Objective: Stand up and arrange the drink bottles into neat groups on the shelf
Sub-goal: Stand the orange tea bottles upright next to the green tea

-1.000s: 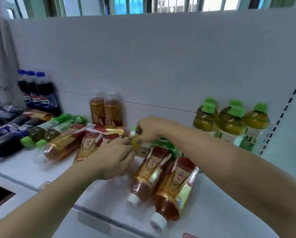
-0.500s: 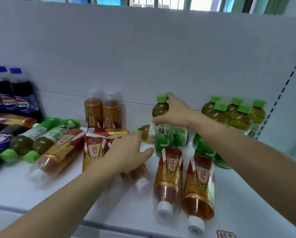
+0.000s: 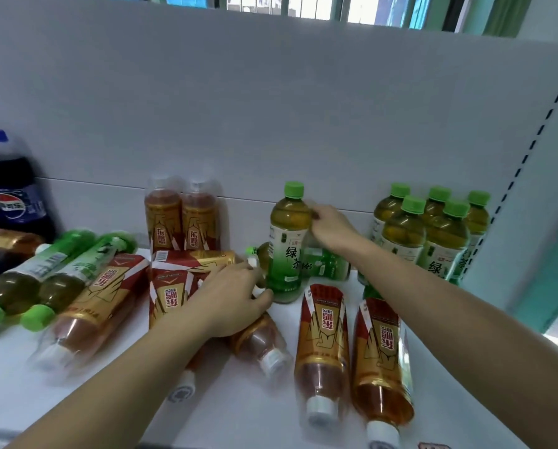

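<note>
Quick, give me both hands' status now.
Left hand: gripping a lying red-label bottle.
Right hand: gripping the upright green tea bottle.

Two bare forearms, no sleeves anywhere along their visible length. No watch, bracelet or band at either wrist. Left hand (image 3: 229,299) bare, no glove, no ring on the visible fingers; knuckles and back of hand facing the camera. Right hand (image 3: 331,226) likewise bare and ungloved, seen from the back, smaller in the picture. Fingernails short where visible, one on the right hand looking dark, too blurred to tell more. Both forearms smooth, slightly blurred at their edges. No clothing in view.
</note>
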A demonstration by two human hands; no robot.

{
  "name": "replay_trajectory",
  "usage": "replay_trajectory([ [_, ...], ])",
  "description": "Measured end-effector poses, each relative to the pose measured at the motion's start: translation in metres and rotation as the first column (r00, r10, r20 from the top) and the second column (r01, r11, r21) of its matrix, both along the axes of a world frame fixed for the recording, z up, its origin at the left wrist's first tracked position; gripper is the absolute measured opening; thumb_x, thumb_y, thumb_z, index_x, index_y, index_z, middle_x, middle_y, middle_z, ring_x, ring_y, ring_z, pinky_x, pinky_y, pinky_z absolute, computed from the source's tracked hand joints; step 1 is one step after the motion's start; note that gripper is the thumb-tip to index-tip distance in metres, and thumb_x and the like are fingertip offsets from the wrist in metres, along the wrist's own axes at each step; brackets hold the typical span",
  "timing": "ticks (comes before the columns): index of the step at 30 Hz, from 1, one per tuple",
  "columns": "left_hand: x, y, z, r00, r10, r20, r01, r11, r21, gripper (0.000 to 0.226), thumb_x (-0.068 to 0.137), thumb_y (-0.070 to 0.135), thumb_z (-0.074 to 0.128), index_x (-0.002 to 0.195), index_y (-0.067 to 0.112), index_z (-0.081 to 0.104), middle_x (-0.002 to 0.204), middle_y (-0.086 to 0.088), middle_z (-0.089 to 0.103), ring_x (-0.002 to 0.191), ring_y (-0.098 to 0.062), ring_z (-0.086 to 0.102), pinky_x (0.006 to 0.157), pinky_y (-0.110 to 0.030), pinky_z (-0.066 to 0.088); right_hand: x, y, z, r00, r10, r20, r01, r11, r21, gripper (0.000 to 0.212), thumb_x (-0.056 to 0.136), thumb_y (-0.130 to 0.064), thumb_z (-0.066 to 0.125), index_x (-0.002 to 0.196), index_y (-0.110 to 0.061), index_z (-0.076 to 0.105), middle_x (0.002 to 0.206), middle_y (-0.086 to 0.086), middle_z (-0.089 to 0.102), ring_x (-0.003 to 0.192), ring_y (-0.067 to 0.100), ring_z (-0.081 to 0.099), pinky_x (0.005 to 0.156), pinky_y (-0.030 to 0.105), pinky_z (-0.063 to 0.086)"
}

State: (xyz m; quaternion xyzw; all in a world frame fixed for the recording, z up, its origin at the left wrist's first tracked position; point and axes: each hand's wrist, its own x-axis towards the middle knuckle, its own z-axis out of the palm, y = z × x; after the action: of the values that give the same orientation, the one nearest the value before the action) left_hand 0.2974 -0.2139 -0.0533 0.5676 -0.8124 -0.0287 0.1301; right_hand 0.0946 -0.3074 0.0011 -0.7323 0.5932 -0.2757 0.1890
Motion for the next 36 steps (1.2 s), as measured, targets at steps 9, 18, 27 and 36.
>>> replay_trajectory([
  [9, -0.002, -0.001, -0.005, 0.999, -0.005, 0.052, 0.006, 1.0, -0.02, 0.056, 0.089, 0.054, 0.024, 0.09, 0.021, 0.069, 0.096, -0.001, 0.066, 0.099, -0.021, 0.056, 0.106, -0.044, 0.035, 0.007, -0.005, -0.039, 0.81, -0.007, -0.586, 0.019, 1.0, 0.013, 0.05, 0.073, -0.021, 0.083, 0.118, -0.021, 0.062, 0.11, 0.001, 0.063, 0.104, 0.025, 0.063, 0.083, 0.037, 0.056],
  [18, -0.005, -0.003, -0.007, 0.999, -0.009, 0.052, 0.01, 1.0, -0.008, 0.048, 0.098, 0.051, 0.029, 0.091, 0.025, 0.069, 0.096, 0.0, 0.066, 0.098, -0.018, 0.055, 0.113, -0.045, 0.031, -0.015, 0.008, -0.032, 0.916, -0.17, 0.362, 0.175, 0.984, 0.019, 0.058, 0.074, -0.014, 0.087, 0.113, -0.031, 0.048, 0.103, -0.009, 0.064, 0.094, 0.011, 0.061, 0.072, 0.025, 0.051],
  [27, -0.006, 0.007, 0.002, 0.997, -0.066, -0.029, 0.063, 0.995, -0.079, 0.03, 0.1, 0.039, 0.043, 0.099, 0.024, 0.069, 0.089, 0.002, 0.068, 0.082, -0.017, 0.056, 0.087, -0.039, 0.04, -0.014, 0.036, -0.03, 0.939, -0.126, 0.319, 0.119, 0.992, 0.043, 0.076, 0.067, -0.022, 0.092, 0.131, -0.023, 0.052, 0.127, 0.0, 0.066, 0.123, 0.024, 0.061, 0.102, 0.048, 0.052],
  [36, -0.017, 0.036, 0.011, 0.994, -0.106, -0.038, 0.09, 0.946, -0.311, 0.016, 0.093, 0.028, 0.058, 0.103, 0.026, 0.07, 0.096, 0.008, 0.071, 0.084, -0.015, 0.063, 0.074, -0.034, 0.054, -0.099, 0.171, 0.005, 0.786, 0.271, -0.556, -0.331, 0.944, -0.008, 0.057, 0.088, -0.005, 0.063, 0.134, -0.037, 0.052, 0.133, -0.017, 0.051, 0.126, 0.002, 0.045, 0.109, 0.029, 0.044],
])
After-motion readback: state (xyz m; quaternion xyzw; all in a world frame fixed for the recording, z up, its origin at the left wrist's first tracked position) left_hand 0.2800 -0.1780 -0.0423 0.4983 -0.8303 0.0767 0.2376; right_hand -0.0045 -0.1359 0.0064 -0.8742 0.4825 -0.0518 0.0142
